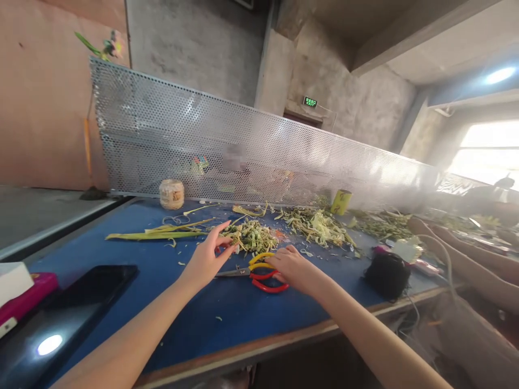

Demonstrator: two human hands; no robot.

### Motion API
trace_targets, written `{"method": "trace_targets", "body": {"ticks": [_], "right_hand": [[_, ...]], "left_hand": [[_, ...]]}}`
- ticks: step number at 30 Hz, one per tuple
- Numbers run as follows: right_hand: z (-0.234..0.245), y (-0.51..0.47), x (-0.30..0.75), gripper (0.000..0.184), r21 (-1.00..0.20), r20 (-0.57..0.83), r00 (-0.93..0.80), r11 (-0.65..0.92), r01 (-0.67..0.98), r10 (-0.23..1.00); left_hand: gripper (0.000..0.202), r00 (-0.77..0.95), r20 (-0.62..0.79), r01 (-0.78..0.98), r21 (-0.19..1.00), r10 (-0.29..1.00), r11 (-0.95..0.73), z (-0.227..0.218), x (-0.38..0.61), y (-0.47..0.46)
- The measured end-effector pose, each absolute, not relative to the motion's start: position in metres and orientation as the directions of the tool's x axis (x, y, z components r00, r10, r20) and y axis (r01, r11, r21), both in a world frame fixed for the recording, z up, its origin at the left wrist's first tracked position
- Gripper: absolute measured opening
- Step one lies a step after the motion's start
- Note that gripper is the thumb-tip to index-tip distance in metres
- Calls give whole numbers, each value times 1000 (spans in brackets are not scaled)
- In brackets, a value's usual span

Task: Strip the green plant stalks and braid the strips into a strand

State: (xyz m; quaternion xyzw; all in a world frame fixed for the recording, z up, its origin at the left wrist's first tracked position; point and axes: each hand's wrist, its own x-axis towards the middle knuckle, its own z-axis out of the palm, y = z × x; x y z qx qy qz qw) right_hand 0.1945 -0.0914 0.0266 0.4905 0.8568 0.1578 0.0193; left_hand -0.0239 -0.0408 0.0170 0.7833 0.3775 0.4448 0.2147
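Observation:
My left hand (pixel 207 255) reaches over the blue table (pixel 170 302), thumb and fingers pinching a small red piece at the edge of a heap of chopped green plant trimmings (pixel 252 235). My right hand (pixel 292 267) lies palm down with its fingers curled over the handles of scissors (pixel 259 270). One pair has yellow handles, the other red, and their blades point left. Whether the right hand grips the handles or only rests on them is unclear.
A perforated metal screen (pixel 251 156) walls off the table's far side. Long green leaves (pixel 156 234), a twine roll (pixel 171 194), a yellow tube (pixel 340 201), a black yarn ball (pixel 387 275) and a dark phone (pixel 95 283) lie around. Another person's arms (pixel 454 243) work at right.

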Motion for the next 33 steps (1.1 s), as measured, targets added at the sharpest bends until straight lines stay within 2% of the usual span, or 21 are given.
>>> {"method": "trace_targets", "body": {"ticks": [5,10,13,16,18,19,23,27,33], "right_hand": [[19,-86,192,20,466,168,-585,460,756,793],[25,-86,195,29,493,246,-563,399,773,789],[32,-89,202,30,364,285,-470,359,859,835],[37,-94,212,32,66,337,-257,250,966,906],[41,-99,217,23,-132,355,-153,211,969,922],[43,-103,217,17,-197,358,-115,195,961,927],[50,-116,207,26,-365,314,-81,199,909,946],[55,-120,194,26,-388,248,-160,249,887,955],[56,-117,189,26,-406,214,-175,250,879,961]], "left_hand": [[51,269,584,387,663,766,-641,16,-27,-39],[53,187,648,371,649,738,-664,17,-28,-40],[55,132,674,380,643,727,-665,17,-28,-40],[56,95,705,404,618,703,-675,16,-28,-38],[56,89,728,415,594,680,-690,15,-28,-37],[57,96,735,415,583,671,-698,14,-27,-36],[56,139,736,414,565,663,-714,14,-25,-36],[55,154,740,432,546,655,-718,15,-24,-38],[56,188,727,427,546,661,-721,15,-24,-42]]}}
